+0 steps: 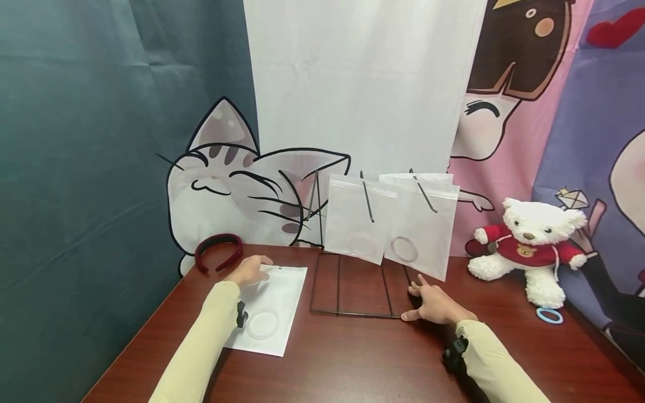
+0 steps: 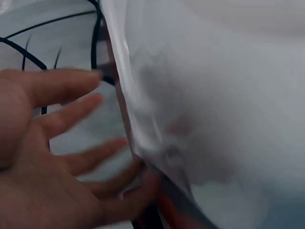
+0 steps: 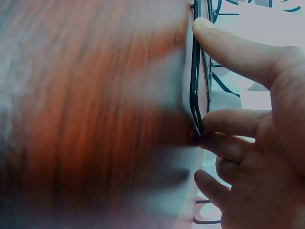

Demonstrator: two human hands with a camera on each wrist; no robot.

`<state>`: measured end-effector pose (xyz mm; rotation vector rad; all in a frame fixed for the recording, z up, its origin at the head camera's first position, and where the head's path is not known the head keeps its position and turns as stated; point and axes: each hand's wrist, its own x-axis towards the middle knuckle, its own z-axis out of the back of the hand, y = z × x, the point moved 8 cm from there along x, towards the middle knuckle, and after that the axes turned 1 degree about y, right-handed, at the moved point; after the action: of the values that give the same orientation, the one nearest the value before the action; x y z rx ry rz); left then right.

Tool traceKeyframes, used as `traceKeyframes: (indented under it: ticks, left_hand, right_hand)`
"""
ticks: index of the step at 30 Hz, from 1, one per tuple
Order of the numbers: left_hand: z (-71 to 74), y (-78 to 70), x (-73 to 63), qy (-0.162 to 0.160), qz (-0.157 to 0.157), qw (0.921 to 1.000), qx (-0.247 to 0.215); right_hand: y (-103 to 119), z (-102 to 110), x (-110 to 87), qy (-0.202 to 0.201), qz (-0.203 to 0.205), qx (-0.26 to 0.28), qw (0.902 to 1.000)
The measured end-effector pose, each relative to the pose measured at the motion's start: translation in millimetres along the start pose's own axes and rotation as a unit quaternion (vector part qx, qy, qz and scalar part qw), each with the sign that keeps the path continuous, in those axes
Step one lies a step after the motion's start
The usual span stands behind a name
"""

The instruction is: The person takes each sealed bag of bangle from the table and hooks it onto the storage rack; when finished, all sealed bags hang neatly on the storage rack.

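Note:
A white zip bag with a pale ring showing through it lies on the table at the left. My left hand is at the bag's upper left edge. Its fingers are spread, with the lower fingertips close against that edge; whether they touch it is unclear. My right hand holds the front right corner of a black wire rack, thumb on one bar and a finger at the bend. White zip bags hang from the rack's hooks, rings faintly visible inside.
A dark red headband lies at the back left of the table. On the right sits a white teddy bear in a red top, with a blue ring by its foot. Printed curtains stand close behind the table.

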<state>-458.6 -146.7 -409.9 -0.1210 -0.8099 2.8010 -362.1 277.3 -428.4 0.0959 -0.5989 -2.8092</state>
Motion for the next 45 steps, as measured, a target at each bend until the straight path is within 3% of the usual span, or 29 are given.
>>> traceKeyframes:
  ticks: [3, 6, 20, 23, 28, 32, 36, 45]
  left_hand:
    - [0.0, 8.7, -0.9, 0.026, 0.039, 0.9975, 0.053]
    - [0.6, 15.5, -1.8, 0.032, 0.072, 0.9954, 0.054]
    - [-5.7, 27.6, 0.1, 0.012, 0.098, 0.9950, 0.014]
    - [-4.5, 28.4, 2.1, -0.004, 0.075, 0.9972, 0.007]
    - [2.6, 24.7, 0.8, -0.036, 0.000, 0.9992, -0.019]
    - [11.7, 19.6, -3.3, -0.052, -0.062, 0.9953, -0.053]
    - [19.1, 12.2, -7.7, -0.046, -0.115, 0.9883, -0.089]
    - [33.2, -7.6, -19.3, -0.056, -0.126, 0.9821, -0.128]
  right_hand:
    - [-2, 0, 0.6, 0.000, -0.005, 0.002, 1.0000]
    - [-3, 1, 0.7, -0.001, -0.006, 0.000, 1.0000]
    - [1, 0, -1.7, 0.000, 0.003, 0.004, 1.0000]
    - [1, 0, -1.5, 0.001, 0.003, 0.003, 1.0000]
    - [1, 0, -0.2, 0.000, 0.003, 0.001, 1.0000]
    - [1, 0, 0.7, 0.001, 0.003, 0.001, 1.0000]
    - [1, 0, 1.1, 0.002, 0.002, 0.004, 1.0000]
    - [0, -1, -0.2, 0.000, -0.003, 0.008, 1.0000]
